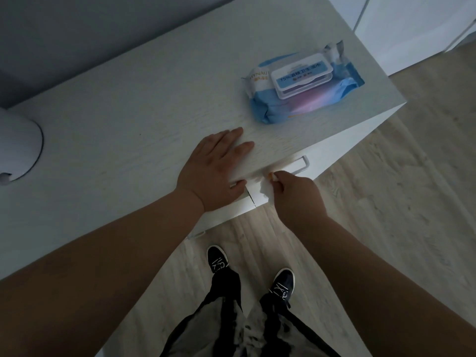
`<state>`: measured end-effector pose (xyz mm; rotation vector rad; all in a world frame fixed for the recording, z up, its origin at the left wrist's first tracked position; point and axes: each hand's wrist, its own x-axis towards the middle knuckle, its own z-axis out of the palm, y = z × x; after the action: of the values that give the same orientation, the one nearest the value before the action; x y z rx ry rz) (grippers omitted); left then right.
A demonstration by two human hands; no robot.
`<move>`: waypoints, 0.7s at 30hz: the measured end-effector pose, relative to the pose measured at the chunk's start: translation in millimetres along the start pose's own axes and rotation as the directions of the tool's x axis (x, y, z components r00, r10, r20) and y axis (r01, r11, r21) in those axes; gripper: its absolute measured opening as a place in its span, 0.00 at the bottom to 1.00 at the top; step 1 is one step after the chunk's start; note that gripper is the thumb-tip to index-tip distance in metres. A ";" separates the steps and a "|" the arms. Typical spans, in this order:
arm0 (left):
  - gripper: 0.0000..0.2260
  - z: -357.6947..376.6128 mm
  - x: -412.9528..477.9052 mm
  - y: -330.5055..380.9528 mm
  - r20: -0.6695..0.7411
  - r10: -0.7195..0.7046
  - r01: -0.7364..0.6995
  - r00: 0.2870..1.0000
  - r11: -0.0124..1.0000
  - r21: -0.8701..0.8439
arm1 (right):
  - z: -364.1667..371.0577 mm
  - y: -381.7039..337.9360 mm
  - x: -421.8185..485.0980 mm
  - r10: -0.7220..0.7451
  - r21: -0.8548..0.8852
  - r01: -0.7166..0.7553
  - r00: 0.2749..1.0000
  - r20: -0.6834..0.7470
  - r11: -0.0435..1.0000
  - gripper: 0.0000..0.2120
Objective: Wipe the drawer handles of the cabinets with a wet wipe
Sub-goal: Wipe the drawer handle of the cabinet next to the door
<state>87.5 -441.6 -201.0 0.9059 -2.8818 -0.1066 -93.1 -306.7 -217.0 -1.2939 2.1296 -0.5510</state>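
While left hand [216, 171] lies flat, fingers straight, on the front edge of the tabletop [128, 112], right hand [296, 194] pinches a crumpled white wet wipe [265, 188] at the near end of the drawer handle [301, 164], a slim pale bar partly hidden under the overhang. Soft blue-and-white wipes pack [304, 83], rigid flip lid, near right corner. Rounded white object [18, 148] far left. Tabletop pale woodgrain; floor [386, 189] light planks; room dim.

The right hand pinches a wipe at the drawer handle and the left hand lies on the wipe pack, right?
No. In the head view the left hand lies on the cabinet top, short of the wet wipe pack; the right hand does pinch the wipe.
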 end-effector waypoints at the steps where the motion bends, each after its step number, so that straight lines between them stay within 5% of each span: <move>1: 0.35 -0.2 0.0 -0.1 -0.001 -0.003 0.003 1.000 1.000 -0.003 | -0.4 -1.2 -3.3 -0.010 0.002 0.010 1.000 0.006 1.000 0.14; 6: 0.35 -0.4 0.7 0.5 -0.009 -0.007 0.007 1.000 1.000 -0.006 | -15.1 7.4 12.4 0.034 -0.097 -0.041 0.996 -0.080 0.994 0.15; 10: 0.35 -0.6 0.3 0.7 -0.022 -0.007 0.007 1.000 1.000 -0.015 | -7.1 -0.4 0.1 -0.017 -0.025 0.017 0.999 0.029 1.000 0.14; 21: 0.34 -1.3 0.5 0.8 -0.028 -0.003 0.002 1.000 1.000 -0.015 | -8.3 -2.0 2.9 -0.011 -0.089 0.013 1.000 0.019 0.996 0.14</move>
<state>86.8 -441.3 -199.6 0.9009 -2.8507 -0.1148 -98.4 -309.8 -210.3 -1.3562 2.1541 -0.4512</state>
